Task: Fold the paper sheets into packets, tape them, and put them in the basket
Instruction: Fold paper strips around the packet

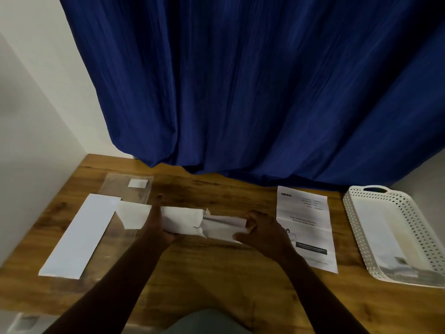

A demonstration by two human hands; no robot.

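One crumpled, seemingly torn packet (pixel 204 224)

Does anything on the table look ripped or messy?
Yes. The folded paper that both hands hold mid-table has a ragged, torn-looking edge near its middle. The printed sheet and the white basket look neat.
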